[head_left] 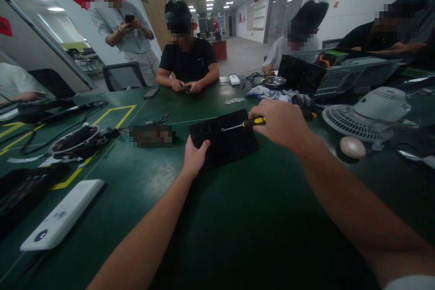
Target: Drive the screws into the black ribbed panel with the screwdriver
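A flat black rectangular casing (pixel 231 145) with raised ribs is held tilted over the green table. My left hand (pixel 196 156) grips its left edge, the thumb lying on the near face. In my right hand (pixel 280 122) is a screwdriver (pixel 254 121) with a yellow and black handle. Its metal shaft points left across the casing, and the tip (pixel 223 129) is at the ribbed part. Whether the tip sits in a screw is too small to tell. Left of the casing lies a dark block (pixel 152 136), partly blurred out.
A white fan (pixel 367 113) lies at the right, near a pale rounded object (pixel 352 147). A white device (pixel 63 215) is at the front left, by tangled cables (pixel 76 138). Across the table (pixel 217 240) a person in black (pixel 188 61) handles a small part; other people are around.
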Demonstrator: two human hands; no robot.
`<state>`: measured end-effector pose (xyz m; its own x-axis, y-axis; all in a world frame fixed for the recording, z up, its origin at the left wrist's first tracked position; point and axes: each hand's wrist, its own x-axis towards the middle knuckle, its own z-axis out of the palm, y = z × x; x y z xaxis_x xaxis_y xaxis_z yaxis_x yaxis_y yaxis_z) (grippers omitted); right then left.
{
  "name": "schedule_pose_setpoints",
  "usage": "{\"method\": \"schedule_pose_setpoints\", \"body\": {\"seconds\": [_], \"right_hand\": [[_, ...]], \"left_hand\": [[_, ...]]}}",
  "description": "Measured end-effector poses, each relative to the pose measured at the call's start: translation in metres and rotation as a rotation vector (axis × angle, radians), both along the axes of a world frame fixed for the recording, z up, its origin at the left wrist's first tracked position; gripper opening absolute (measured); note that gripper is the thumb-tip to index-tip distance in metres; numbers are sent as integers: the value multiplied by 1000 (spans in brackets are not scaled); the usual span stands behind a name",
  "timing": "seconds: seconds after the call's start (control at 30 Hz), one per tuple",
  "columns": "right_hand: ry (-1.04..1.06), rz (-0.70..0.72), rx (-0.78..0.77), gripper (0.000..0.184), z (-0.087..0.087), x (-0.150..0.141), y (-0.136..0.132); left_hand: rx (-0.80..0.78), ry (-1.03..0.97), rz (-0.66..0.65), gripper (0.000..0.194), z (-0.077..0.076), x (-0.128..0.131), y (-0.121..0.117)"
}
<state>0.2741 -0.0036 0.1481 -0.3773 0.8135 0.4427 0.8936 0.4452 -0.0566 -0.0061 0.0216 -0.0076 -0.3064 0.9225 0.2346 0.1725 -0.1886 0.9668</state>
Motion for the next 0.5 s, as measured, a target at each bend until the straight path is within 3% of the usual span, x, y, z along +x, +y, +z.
{"method": "schedule_pose_setpoints", "body": {"seconds": [0.5], "right_hand": [[-15,-132,-96,24,2,-4,-3]], "left_hand": [[6,25,14,43,-1,-1,1]]}}
